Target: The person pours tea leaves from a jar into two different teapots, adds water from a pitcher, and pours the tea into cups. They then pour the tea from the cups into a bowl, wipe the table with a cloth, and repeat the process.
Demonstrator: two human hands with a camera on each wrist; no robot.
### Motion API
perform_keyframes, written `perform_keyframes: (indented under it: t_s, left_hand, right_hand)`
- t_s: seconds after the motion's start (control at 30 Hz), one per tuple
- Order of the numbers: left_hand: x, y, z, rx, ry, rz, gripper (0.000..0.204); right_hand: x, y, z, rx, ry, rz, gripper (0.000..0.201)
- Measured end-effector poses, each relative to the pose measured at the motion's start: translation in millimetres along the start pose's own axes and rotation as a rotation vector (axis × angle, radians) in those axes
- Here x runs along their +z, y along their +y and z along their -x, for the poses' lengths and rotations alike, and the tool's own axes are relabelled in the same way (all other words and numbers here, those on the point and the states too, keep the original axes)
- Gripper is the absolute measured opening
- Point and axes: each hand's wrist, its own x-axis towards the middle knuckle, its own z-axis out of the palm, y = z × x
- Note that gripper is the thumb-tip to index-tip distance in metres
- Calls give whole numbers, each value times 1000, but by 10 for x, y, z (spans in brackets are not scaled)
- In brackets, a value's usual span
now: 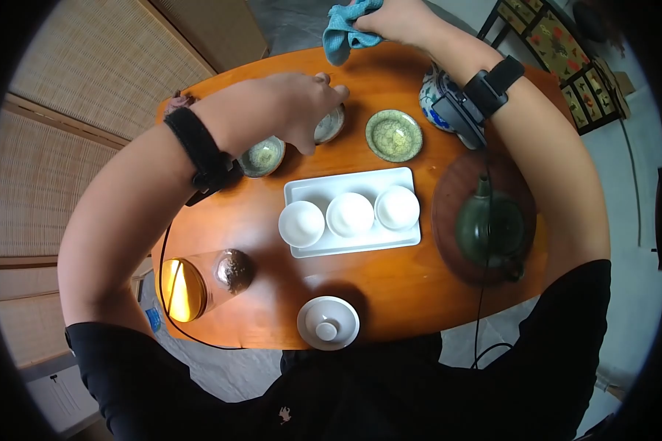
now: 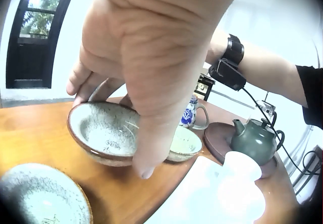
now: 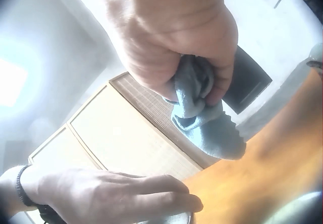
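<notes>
The head view looks down on the table [image 1: 389, 294]; the close, low wrist views both show the left hand [image 2: 146, 57].

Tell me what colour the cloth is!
The cloth is greenish blue, seen best in the head view.

Around my head view's centre, I count three white cups [image 1: 351, 214] on one white tray [image 1: 349, 249], three speckled bowls [image 1: 394, 136] between ten and one o'clock, one cloth [image 1: 340, 40] at twelve, one teapot [image 1: 492, 228] at three.
</notes>
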Motion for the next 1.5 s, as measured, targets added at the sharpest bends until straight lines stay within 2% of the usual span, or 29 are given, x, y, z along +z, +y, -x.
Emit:
perform_keyframes:
  t_s: [0.23, 0.33, 0.43, 0.67, 0.77, 0.87, 0.97, 1.17, 1.33, 1.5]
  left_hand:
    - [195, 95, -145, -62, -35, 59, 83]
    - [291, 98, -153, -78, -83, 79, 84]
    - [350, 59, -151, -77, -84, 105, 84]
    - [301, 115, -181, -129, -161, 141, 94]
    - [279, 167, -202, -113, -45, 81, 100]
    - [114, 254, -269, 23, 93, 129, 96]
    - [-22, 436, -402, 155, 72, 89, 91]
    - [33, 701, -696, 207, -5, -11, 92]
    - [49, 730, -782, 235, -49, -12, 97]
    - [94, 695, -811, 292, -4, -23, 98]
  right_hand:
    - [-35, 35, 77, -21, 3, 64, 18]
    - [-75, 28, 101, 34, -12, 11, 19]
    - [-105, 33, 123, -18, 15, 80, 20]
    - [-226, 39, 192, -20, 15, 173, 22]
    - [-271, 42, 211, -32, 1, 189, 22]
    - [-310, 36, 205, -31, -25, 179, 22]
    - [-355, 18, 209, -31, -28, 200, 22]
    - [-438, -17, 316, -20, -26, 242, 24]
    - [-498, 33, 355, -47, -39, 286, 27]
    - [-494, 101, 378, -40, -69, 321, 26]
